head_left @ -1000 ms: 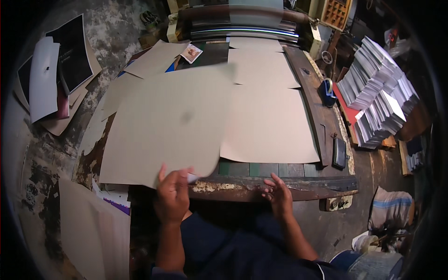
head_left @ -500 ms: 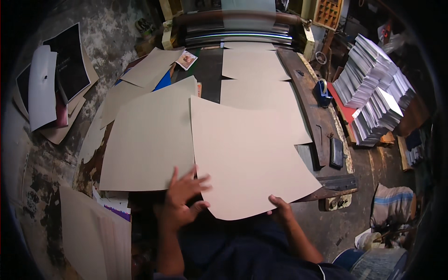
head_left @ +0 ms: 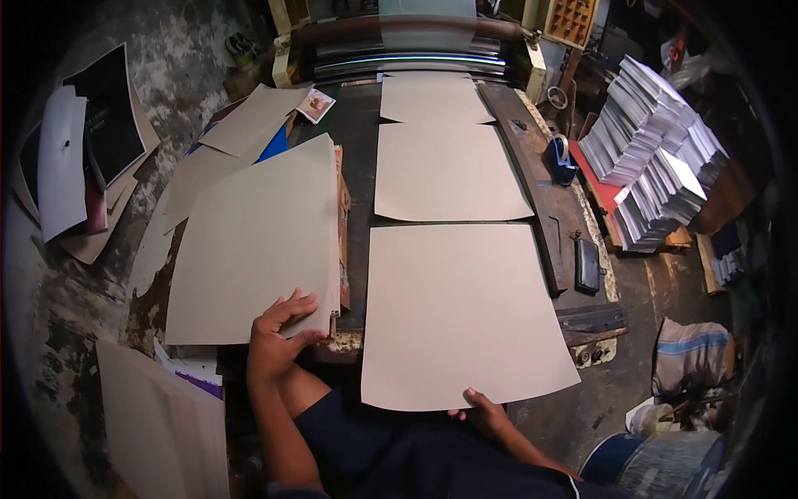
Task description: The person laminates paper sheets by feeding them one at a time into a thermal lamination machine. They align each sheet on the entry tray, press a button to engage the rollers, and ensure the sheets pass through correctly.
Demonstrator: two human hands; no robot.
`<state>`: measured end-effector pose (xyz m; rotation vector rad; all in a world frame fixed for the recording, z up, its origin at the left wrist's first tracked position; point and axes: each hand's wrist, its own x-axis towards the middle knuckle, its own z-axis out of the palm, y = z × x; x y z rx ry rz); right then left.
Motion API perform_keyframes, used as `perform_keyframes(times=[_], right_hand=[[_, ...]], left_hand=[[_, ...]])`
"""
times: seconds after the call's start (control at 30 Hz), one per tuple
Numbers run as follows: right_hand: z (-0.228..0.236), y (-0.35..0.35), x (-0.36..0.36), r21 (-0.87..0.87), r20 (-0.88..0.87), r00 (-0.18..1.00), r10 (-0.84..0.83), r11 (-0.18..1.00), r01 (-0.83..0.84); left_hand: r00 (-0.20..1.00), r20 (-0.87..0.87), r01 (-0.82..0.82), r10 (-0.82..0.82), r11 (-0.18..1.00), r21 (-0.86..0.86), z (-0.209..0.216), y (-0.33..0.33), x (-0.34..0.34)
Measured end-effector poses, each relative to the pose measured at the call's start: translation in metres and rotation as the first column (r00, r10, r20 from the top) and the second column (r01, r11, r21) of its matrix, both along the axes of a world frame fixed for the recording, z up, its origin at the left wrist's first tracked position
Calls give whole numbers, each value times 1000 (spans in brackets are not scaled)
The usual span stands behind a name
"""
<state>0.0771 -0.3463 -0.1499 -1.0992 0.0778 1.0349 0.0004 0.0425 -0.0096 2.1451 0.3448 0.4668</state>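
Note:
My right hand (head_left: 482, 412) pinches the near edge of a beige board sheet (head_left: 461, 316), thumb on top and fingers mostly hidden underneath. That sheet lies over the front of the machine bed, its near edge jutting out past it. Beyond it two more beige sheets, a middle one (head_left: 449, 170) and a far one (head_left: 434, 98), run in line toward the rollers (head_left: 411, 64). On the left, my left hand (head_left: 287, 328) rests at the near right corner of a stack of beige boards (head_left: 245, 249), its fingers over the top sheet and the thumb apart from them near the edge.
A dark guide bar (head_left: 532, 200) borders the sheets on the right; a blue tape dispenser (head_left: 561, 162) and a black case (head_left: 588, 266) lie beside it. Paper stacks (head_left: 644, 125) stand farther right. More boards (head_left: 162, 416) stand at lower left, and a blue drum (head_left: 652, 466) at lower right.
The near sheet has swung straight and come down into line with the others, my right hand still on its edge. My left hand has moved left from beside that sheet onto the stack's corner.

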Motion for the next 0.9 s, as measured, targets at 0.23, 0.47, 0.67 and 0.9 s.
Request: perform_keyframes(times=[0.23, 0.47, 0.67, 0.9], right_hand=[[0, 21, 25, 63, -145, 975, -166, 982, 176], [-17, 49, 74, 116, -132, 963, -234, 961, 249], [-27, 65, 95, 117, -83, 945, -318, 938, 326], [-43, 62, 94, 109, -48, 913, -406, 906, 409]], left_hand=[[1000, -17, 5, -8, 991, -137, 4, 7, -1], [991, -1, -130, 135, 956, -264, 6, 5, -5], [908, -43, -420, 417, 902, -102, 2, -16, 10], [728, 388, -528, 565, 823, -209, 8, -26, 9]])
